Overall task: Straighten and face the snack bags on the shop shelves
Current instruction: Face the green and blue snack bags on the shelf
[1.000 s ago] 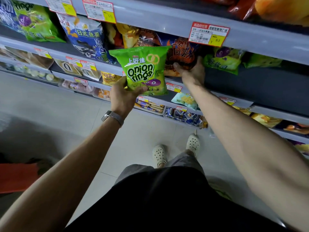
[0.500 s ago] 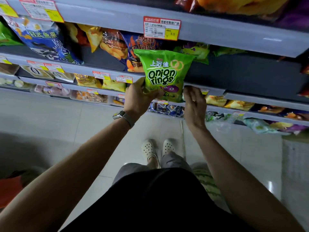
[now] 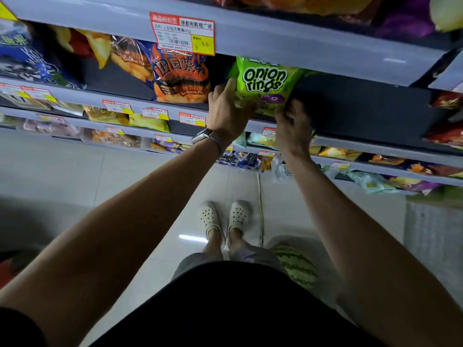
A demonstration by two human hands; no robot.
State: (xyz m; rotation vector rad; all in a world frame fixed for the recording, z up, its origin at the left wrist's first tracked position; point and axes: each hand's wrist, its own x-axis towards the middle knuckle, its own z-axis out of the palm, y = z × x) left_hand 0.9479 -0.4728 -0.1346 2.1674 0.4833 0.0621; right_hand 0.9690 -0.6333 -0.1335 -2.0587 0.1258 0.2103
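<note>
A green onion rings bag (image 3: pixel 265 82) stands upright on the grey shelf (image 3: pixel 350 144), label facing me, its top hidden under the shelf above. My left hand (image 3: pixel 226 111), with a watch on the wrist, grips the bag's lower left corner. My right hand (image 3: pixel 292 123) holds its lower right edge, fingers curled on it. Left of it stands a blue and orange barbecue chips bag (image 3: pixel 180 76), touching or nearly touching my left hand.
A yellow and orange chips bag (image 3: pixel 100 48) and a blue bag (image 3: pixel 22 58) stand further left. The shelf is dark and bare right of the green bag. Lower shelves hold small snack packs (image 3: pixel 240 159). A watermelon (image 3: pixel 297 265) lies on the floor by my feet.
I carried the green bag rightward and set it back into the shelf, under the upper shelf edge. My right hand has moved up from below the bag onto its lower right edge.
</note>
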